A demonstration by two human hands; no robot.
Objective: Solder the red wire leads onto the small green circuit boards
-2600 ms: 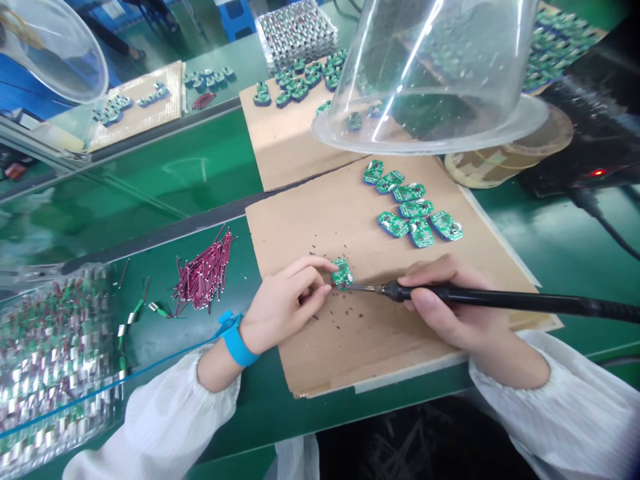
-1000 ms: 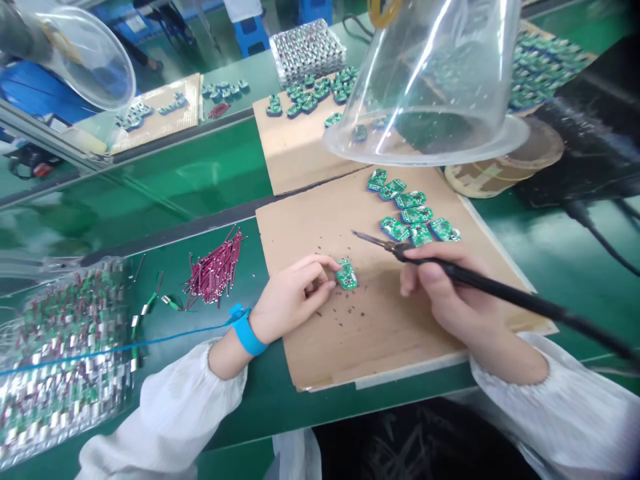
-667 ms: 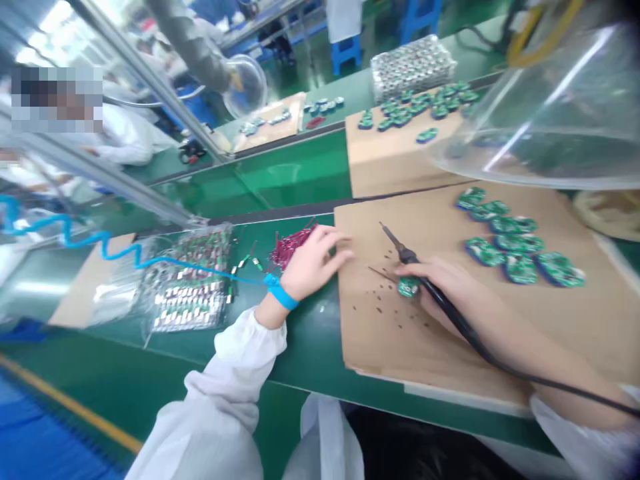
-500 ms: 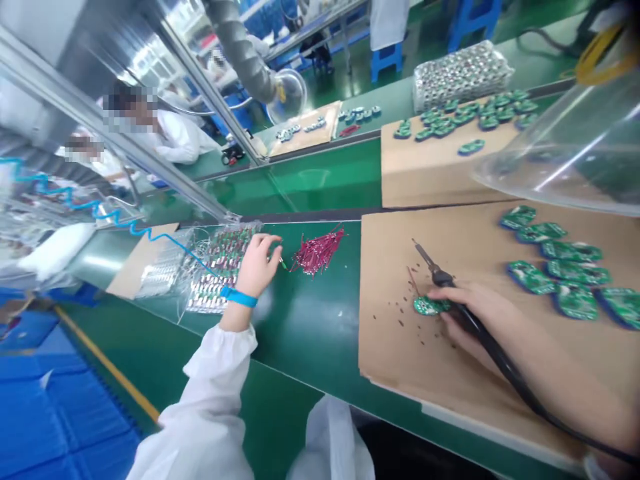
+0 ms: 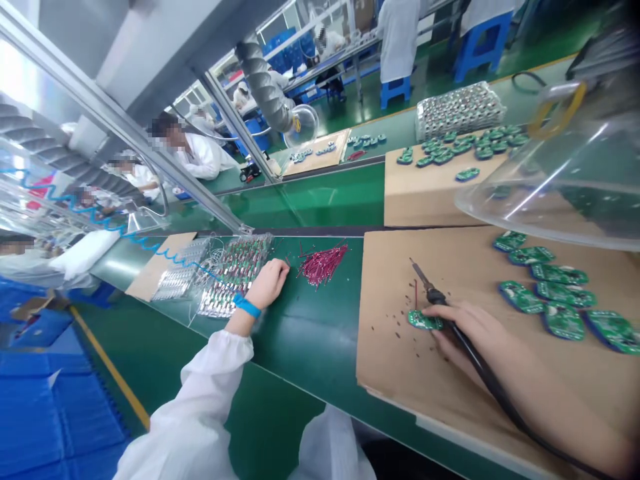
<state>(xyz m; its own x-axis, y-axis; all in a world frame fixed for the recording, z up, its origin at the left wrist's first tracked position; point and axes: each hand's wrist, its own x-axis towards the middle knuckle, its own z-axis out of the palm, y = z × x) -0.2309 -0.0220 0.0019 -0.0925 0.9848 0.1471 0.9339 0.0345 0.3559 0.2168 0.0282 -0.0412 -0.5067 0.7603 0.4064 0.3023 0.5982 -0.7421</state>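
Note:
My left hand (image 5: 269, 283), with a blue band on the wrist, rests low over the green bench just left of a pile of short red wires (image 5: 323, 264). Its fingertips are pinched together, and whatever is between them is too small to make out. In my right hand (image 5: 473, 330) is a soldering iron (image 5: 437, 295), its tip pointing up and left above the cardboard. The same hand's fingertips touch a small green circuit board (image 5: 423, 320). One red wire (image 5: 416, 293) stands up from that board.
Several circuit boards (image 5: 563, 290) lie on the cardboard sheet (image 5: 390, 267) at right. A tray of components (image 5: 235, 273) sits beyond my left hand. Above the right side hangs a clear fume hood (image 5: 545, 193). More boards (image 5: 443, 155) rest on the raised ledge; co-workers sit farther back.
My left hand's fingers, loosely apart before, have closed into a pinch. The view has shifted a little. My right hand still holds the soldering iron beside the board.

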